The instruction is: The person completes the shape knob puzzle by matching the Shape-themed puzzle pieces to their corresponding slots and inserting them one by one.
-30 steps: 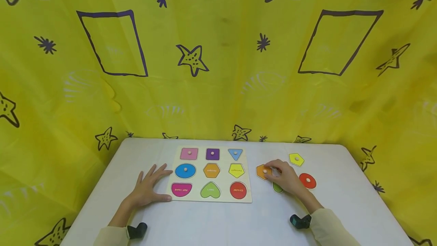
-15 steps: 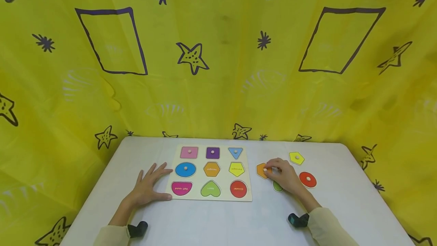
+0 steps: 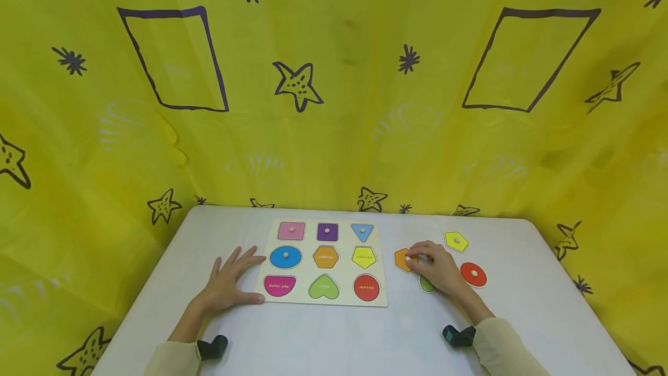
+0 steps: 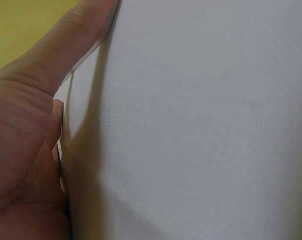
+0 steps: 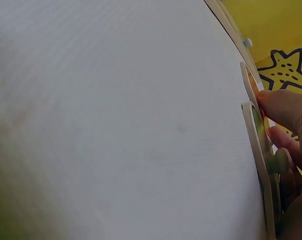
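Observation:
A wooden shape puzzle board lies on the table. My left hand rests at its left edge, fingers spread, thumb by the near corner. To the right of the board, my right hand pinches the small knob of an orange hexagon piece between thumb and finger; the piece lies flat on the table. A green piece is partly hidden under that hand. In the right wrist view its knob stands close to my fingers. On the board, the orange hexagon recess has no piece in it.
A yellow pentagon piece and a red circle piece lie right of my right hand. Knobbed pieces sit in the board's far row, and a blue oval at its left. A yellow curtain hangs behind the white table.
The head view has shifted slightly. Both hands hold their places, the right still at the orange hexagon's knob.

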{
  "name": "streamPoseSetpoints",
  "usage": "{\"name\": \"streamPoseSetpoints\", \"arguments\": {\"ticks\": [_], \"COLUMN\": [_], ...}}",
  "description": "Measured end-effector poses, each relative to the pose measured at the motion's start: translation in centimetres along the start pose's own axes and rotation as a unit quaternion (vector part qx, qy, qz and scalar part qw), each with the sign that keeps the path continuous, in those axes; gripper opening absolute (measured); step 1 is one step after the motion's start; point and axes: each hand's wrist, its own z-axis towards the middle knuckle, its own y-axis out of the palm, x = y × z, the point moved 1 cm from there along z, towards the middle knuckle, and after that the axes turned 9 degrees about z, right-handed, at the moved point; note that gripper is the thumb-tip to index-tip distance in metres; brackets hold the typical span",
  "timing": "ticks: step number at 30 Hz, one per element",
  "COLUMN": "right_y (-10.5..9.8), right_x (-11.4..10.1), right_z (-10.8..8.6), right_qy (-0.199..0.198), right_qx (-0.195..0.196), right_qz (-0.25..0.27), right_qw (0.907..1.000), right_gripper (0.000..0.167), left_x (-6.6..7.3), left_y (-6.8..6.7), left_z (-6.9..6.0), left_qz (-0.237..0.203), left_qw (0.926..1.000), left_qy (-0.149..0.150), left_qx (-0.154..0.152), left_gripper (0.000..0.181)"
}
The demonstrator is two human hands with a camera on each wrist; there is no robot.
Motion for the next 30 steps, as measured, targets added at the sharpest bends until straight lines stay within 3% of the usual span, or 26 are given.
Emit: {"name": "streamPoseSetpoints", "arguments": {"ticks": [30], "right_y": [0.11], "right_x": [-0.32], "right_z": [-0.03], "right_qy": [-0.005], "right_qx": [0.011], "right_qz": [-0.009], "right_qw": [0.9999], "right_gripper": [0.011], "left_x": [0.58], "left_y": [-0.35], "left_z": [-0.24], "left_qz": [-0.002], "left_qw": [0.9999], "left_qy": [0.012], "left_qx": [0.004], "left_gripper": [0.09]}}
